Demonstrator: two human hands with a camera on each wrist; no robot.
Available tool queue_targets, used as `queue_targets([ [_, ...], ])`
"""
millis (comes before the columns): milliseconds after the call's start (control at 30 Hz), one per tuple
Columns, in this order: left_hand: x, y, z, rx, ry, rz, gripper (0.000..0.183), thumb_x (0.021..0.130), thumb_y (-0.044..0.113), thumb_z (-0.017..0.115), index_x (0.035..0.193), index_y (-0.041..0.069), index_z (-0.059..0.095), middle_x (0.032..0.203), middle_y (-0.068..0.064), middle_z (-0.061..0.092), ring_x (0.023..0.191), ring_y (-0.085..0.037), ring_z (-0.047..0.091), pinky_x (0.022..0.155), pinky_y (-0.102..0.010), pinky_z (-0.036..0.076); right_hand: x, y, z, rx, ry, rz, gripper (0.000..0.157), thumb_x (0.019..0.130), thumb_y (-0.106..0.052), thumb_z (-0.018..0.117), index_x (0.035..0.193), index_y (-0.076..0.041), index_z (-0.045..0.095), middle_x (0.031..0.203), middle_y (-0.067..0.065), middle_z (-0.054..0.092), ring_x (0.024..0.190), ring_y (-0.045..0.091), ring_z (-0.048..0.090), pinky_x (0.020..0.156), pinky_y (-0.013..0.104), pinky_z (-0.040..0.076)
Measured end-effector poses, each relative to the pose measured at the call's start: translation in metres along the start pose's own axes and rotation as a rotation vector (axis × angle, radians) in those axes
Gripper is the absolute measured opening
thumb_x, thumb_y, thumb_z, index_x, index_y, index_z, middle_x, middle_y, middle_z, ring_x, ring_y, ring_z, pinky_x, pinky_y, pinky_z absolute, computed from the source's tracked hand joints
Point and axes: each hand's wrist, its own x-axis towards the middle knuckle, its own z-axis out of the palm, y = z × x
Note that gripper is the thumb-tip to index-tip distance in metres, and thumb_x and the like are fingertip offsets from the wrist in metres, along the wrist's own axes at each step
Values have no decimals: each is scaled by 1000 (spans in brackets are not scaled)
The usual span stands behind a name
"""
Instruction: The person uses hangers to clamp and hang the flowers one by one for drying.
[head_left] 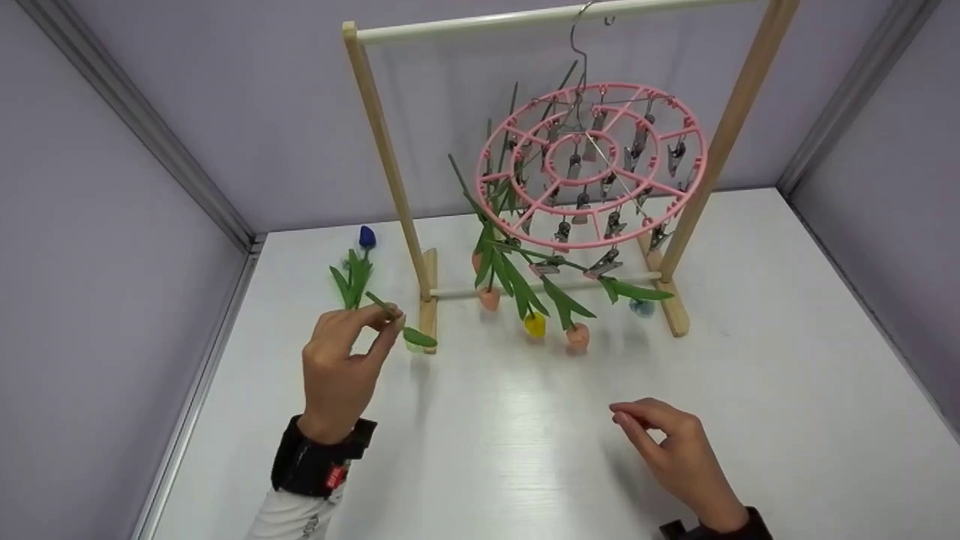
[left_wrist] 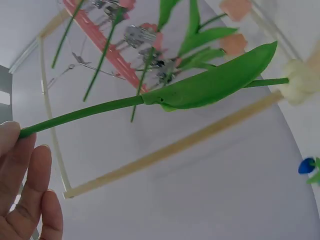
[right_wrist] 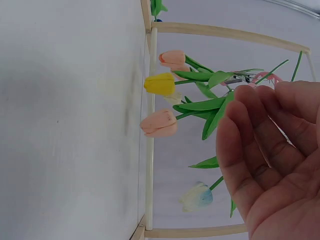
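Observation:
My left hand (head_left: pixel 341 367) pinches the end of the green stem of an artificial white tulip (left_wrist: pixel 205 82) between thumb and fingertips. In the left wrist view the flower stretches out to the right, its pale head farthest from the hand. Over the table's right half, my right hand (head_left: pixel 679 454) holds nothing, its fingers loosely bent. Beyond it, tulips hang heads down from clips on a round pink clip hanger (head_left: pixel 577 246), among them a yellow tulip (right_wrist: pixel 160 84), a peach tulip (right_wrist: pixel 159 123) and a white-and-blue tulip (right_wrist: pixel 197 197).
The hanger's metal hook hangs on the white top bar (head_left: pixel 465 24) of a wooden stand (head_left: pixel 386 150). Metal clips (head_left: pixel 676 157) dangle below the pink rings. A blue tulip (head_left: pixel 367 238) lies on the white table (head_left: pixel 510 435) left of the stand. Pale walls enclose the table.

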Motion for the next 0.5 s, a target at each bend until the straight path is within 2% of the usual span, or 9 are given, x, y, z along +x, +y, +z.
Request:
queue_targets([
  [133, -1, 14, 8, -111, -27, -75, 23, 77, -2, 83, 97, 5, 74, 89, -3, 73, 77, -17, 66, 75, -26, 47, 3, -7, 4, 14, -6, 1, 23, 90, 1, 70, 102, -17, 76, 90, -12, 70, 77, 10, 67, 68, 19, 53],
  [300, -3, 33, 22, -279, -40, -130, 24, 79, -2, 82, 99, 7, 73, 91, -1, 73, 79, -16, 68, 73, -26, 53, 9, -19, 10, 16, -8, -13, 22, 91, -1, 70, 103, -18, 76, 90, -7, 71, 76, 8, 64, 67, 20, 52],
  [500, -5, 57, 44, -499, -65, -207, 20, 83, -3, 78, 99, 8, 73, 92, -2, 73, 79, -17, 69, 72, -30, 55, 18, -33, 21, -31, 27, -131, 27, 87, 1, 74, 107, -17, 75, 98, -7, 70, 84, 9, 65, 74, 19, 52],
])
